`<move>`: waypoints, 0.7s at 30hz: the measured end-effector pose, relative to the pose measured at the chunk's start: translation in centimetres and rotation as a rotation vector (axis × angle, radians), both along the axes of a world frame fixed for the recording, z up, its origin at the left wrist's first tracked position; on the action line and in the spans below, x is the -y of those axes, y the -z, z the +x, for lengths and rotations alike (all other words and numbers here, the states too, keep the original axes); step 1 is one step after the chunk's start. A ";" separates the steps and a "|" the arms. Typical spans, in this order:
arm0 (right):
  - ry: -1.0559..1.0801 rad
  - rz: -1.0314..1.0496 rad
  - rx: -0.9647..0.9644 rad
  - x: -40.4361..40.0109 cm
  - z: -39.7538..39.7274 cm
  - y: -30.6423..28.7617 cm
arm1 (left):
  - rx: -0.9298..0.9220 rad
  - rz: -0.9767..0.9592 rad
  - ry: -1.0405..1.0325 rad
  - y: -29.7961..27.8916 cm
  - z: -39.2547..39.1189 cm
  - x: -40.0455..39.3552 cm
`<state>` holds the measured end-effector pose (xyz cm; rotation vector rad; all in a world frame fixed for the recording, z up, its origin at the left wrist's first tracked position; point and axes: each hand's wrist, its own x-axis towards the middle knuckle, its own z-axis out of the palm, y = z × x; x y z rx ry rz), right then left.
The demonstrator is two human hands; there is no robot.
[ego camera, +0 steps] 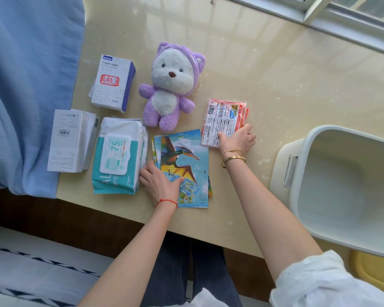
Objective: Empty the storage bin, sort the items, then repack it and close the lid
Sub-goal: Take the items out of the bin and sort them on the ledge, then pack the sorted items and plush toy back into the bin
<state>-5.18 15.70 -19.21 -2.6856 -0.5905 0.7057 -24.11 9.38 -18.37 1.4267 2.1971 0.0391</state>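
The white storage bin [308,151] stands empty at the table's right edge. Its contents lie spread across the table. My left hand [159,183] rests flat on a stack of dinosaur picture cards [186,160] in the middle. My right hand [238,138] holds the lower edge of several red and white sachet packs [222,120]. A purple and white plush bear [169,87] lies above the cards. Teal wet wipes packs [118,156] and two white boxes, one [113,83] printed with a red stamp, one [69,140] plain, lie on the left.
The beige table [264,74] has a blue cloth [27,85] draped over its left side. A window frame [319,14] runs along the far right. A yellow object [372,273] shows under the bin. A patterned rug [31,262] covers the floor.
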 end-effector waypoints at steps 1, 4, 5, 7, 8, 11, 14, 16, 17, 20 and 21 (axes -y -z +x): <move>0.013 0.007 -0.015 -0.1 0.1 0.0 | 0.004 -0.001 0.000 0.0 0.0 0.0; 0.030 0.016 -0.088 -0.4 0.7 0.0 | 0.025 0.000 -0.005 0.2 -0.1 -0.1; 0.036 0.007 -0.112 -0.5 0.8 0.0 | 0.027 -0.006 -0.007 0.2 -0.1 -0.1; 0.021 -0.027 -0.149 -0.6 1.2 0.0 | 0.025 -0.018 -0.004 0.0 -0.2 -0.3; 0.001 -0.041 -0.158 -0.7 1.3 0.0 | 0.041 -0.027 -0.004 -0.1 -0.2 -0.4; -0.031 -0.006 -0.166 -0.6 1.6 -0.1 | 0.210 -0.030 -0.037 -0.4 -0.3 -0.4; -0.077 0.118 -0.161 -0.1 1.7 -0.9 | 0.311 0.015 -0.013 -1.4 -0.6 -0.2; -0.091 0.190 -0.173 0.5 1.7 -2.0 | 0.378 0.008 -0.006 -2.3 -0.7 -0.1; -0.073 0.226 -0.190 0.9 1.7 -2.7 | 0.427 -0.006 -0.007 -2.7 -0.9 0.0; 0.040 0.357 -0.297 2.4 2.2 -5.2 | 0.538 -0.003 0.037 -4.0 -1.4 -0.1; 0.082 0.405 -0.341 3.1 2.5 -6.3 | 0.556 0.010 0.064 -4.7 -1.5 -0.2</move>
